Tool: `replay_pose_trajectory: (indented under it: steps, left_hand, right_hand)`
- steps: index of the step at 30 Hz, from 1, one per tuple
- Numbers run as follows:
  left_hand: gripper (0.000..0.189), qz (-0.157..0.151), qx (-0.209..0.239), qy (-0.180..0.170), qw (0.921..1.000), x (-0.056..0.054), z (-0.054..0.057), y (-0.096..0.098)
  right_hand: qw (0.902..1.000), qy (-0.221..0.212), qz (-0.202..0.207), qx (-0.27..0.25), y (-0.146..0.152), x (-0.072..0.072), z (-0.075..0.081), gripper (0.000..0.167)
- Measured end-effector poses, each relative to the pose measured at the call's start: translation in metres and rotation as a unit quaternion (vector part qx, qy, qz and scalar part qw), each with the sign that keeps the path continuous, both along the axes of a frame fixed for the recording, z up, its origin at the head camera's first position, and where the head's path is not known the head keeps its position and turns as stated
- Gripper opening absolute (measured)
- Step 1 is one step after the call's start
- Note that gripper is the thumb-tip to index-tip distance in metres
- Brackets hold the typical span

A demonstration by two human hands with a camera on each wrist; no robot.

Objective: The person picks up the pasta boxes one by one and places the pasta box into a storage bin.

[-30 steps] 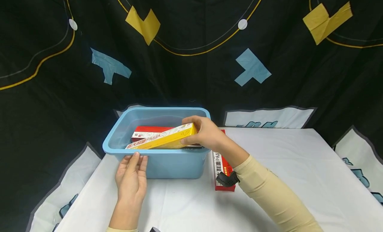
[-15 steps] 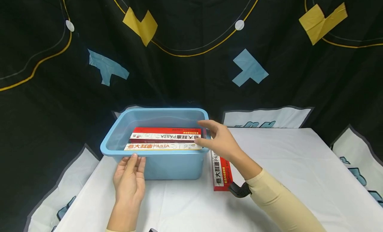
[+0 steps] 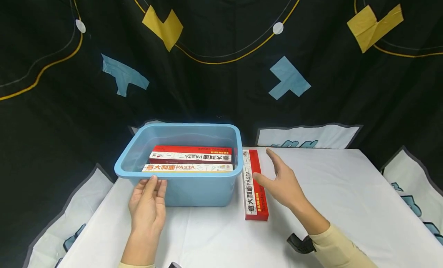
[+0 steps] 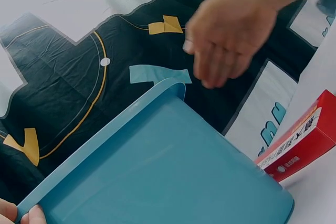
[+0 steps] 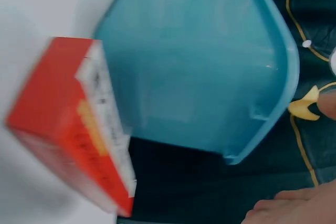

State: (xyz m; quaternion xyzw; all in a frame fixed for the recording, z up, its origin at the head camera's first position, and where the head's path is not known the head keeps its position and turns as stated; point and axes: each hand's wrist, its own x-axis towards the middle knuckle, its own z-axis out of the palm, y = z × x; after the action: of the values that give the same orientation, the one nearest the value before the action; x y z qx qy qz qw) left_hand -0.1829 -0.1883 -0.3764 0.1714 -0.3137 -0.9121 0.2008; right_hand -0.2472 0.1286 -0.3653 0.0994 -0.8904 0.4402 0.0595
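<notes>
My left hand (image 3: 148, 206) pinches the near rim of a blue plastic bin (image 3: 197, 191), thumb on top and fingers beneath. The left wrist view shows those fingertips at the bin's rim (image 4: 100, 142). Inside the bin lie a red and white pasta box (image 3: 190, 154) and, in front of it, a pasta box (image 3: 187, 168) with a white side up. Another red pasta box (image 3: 255, 187) lies lengthwise on the table beside the bin's right wall. My right hand (image 3: 285, 183) hovers just right of that box, thumb and fingers spread, holding nothing.
A white cloth covers the table (image 3: 332, 187). Behind it hangs a black curtain (image 3: 221, 95) with yellow and blue patches. A dark strap piece (image 3: 301, 243) sits at my right sleeve.
My right hand let go of the yellow and white pasta box, which now lies flat in the bin. It then moved right and out, over by the red box. My left hand stays at the rim.
</notes>
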Motion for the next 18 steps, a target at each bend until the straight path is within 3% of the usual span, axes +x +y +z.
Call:
replay_pose_trajectory:
  steps: [5,11,15,18]
  left_hand:
    - [0.055,0.002,-0.001,-0.001,1.0,0.0,-0.001,-0.001]
    - [0.055,0.007,0.001,-0.003,1.0,-0.001,-0.002,-0.001]
    - [0.056,0.008,-0.001,-0.002,1.0,-0.002,-0.003,-0.001]
    - [0.054,0.006,-0.005,-0.001,1.0,-0.003,-0.001,-0.001]
  right_hand:
    - [0.9967,-0.05,-0.007,0.063,-0.004,0.003,-0.03,0.105]
    - [0.9895,-0.033,0.013,0.14,-0.015,0.004,-0.069,0.117]
    - [0.9757,-0.014,0.005,0.219,-0.016,0.005,-0.08,0.124]
    - [0.9681,-0.017,-0.01,0.25,-0.012,0.005,-0.082,0.119]
